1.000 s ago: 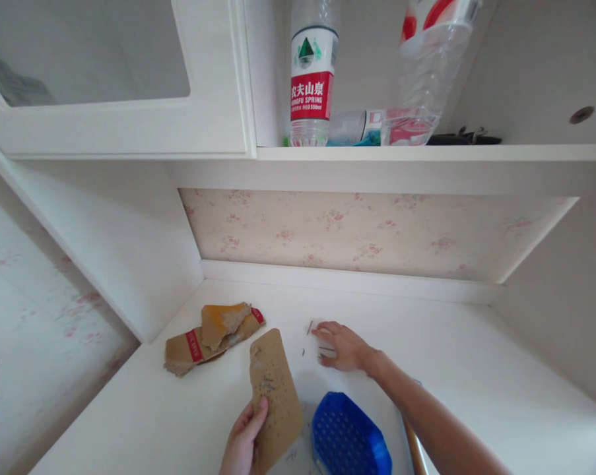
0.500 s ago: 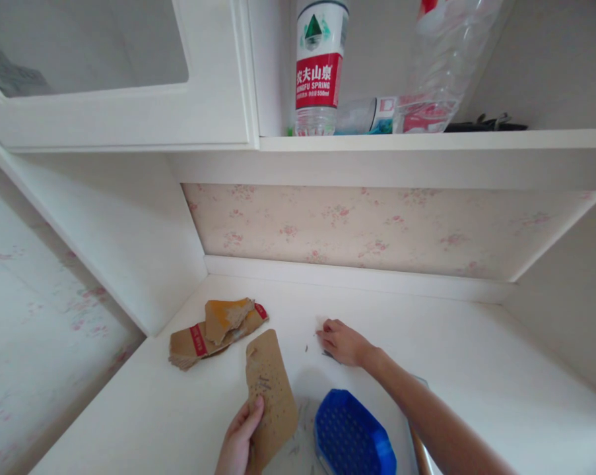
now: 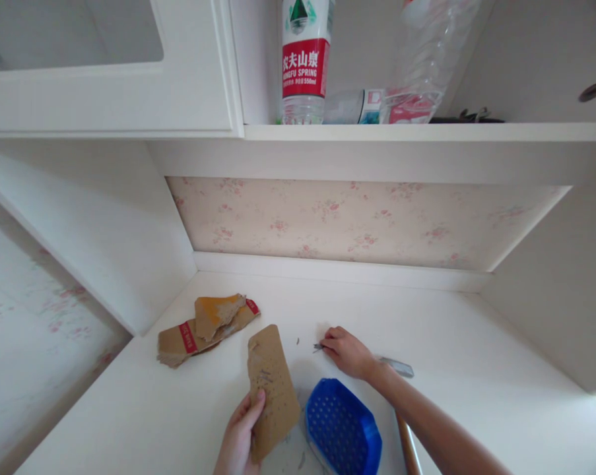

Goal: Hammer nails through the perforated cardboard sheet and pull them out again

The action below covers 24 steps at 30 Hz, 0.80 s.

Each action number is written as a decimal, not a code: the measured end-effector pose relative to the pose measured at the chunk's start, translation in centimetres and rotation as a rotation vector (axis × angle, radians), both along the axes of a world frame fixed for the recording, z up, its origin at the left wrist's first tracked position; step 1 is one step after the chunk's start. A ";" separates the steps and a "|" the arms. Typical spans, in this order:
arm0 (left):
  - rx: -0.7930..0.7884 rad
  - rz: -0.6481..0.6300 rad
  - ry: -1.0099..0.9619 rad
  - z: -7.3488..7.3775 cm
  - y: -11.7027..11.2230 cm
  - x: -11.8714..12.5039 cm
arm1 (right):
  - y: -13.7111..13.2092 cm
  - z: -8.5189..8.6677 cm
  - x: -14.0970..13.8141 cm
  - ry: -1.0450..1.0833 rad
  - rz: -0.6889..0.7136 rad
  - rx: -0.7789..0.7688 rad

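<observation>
My left hand (image 3: pixel 243 425) grips a flat piece of brown cardboard (image 3: pixel 274 402), thumb on top. Small dark slivers (image 3: pixel 264 377) and specks lie on the cardboard's upper face. On the white counter, my right hand (image 3: pixel 346 349) is closed with its fingertips pinched at several thin dark slivers (image 3: pixel 318 347), too small to name. One more tiny dark sliver (image 3: pixel 298 341) rests just left of them. A blue plastic basket (image 3: pixel 344 429) with a holed bottom stands between the two forearms.
Torn cardboard scraps (image 3: pixel 206 330) lie at the counter's left. Beyond my right forearm is a grey flat object (image 3: pixel 397 366); a brown rod (image 3: pixel 407 445) lies below the forearm. Overhead, a shelf (image 3: pixel 406 132) holds a labelled water bottle (image 3: pixel 305 66) and other plastic bottles.
The view has shifted slightly to the right. My right fingertips now show dark slivers at them. The grey flat object has come into clearer view; my left hand still holds the cardboard.
</observation>
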<state>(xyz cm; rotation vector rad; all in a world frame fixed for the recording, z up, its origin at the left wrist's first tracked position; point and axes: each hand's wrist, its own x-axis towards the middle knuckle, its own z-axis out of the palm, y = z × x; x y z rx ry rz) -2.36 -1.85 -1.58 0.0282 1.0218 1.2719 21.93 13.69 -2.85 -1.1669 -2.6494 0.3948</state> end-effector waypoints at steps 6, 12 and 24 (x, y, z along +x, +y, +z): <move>0.010 -0.011 0.008 0.5 -0.1 -0.2 | 0.2 -0.5 -0.1 0.016 -0.004 0.019; 0.058 -0.028 0.005 1.0 0.2 0.1 | -0.1 -0.1 -0.3 0.011 -0.008 0.047; 0.042 -0.039 0.032 0.9 0.3 0.0 | -0.6 -0.3 -0.5 0.059 0.040 0.067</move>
